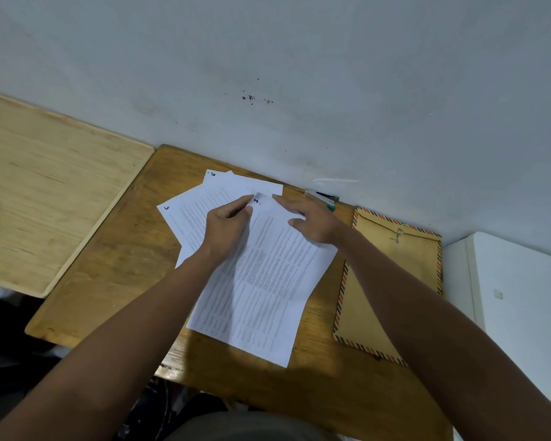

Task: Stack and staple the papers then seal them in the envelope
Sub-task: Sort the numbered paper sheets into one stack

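Observation:
Several printed white sheets lie fanned out on a small wooden desk (115, 275). The top sheet (268, 291) runs from the middle toward the near edge. My left hand (228, 227) pinches that sheet's top left corner between thumb and fingers. My right hand (312, 222) lies flat on its upper right part, fingers straight. Other sheets (191, 205) stick out to the left and behind, each with a handwritten number in its corner. A brown envelope (417, 268) with a striped border and string clasp lies right of the papers. A stapler (323, 198) sits by the wall behind my right hand.
A pale wooden board (45, 192) lies on the left, level with the desk. A white cabinet or box (522, 297) stands at the right, beside the envelope. The grey wall (299, 74) runs right behind the desk.

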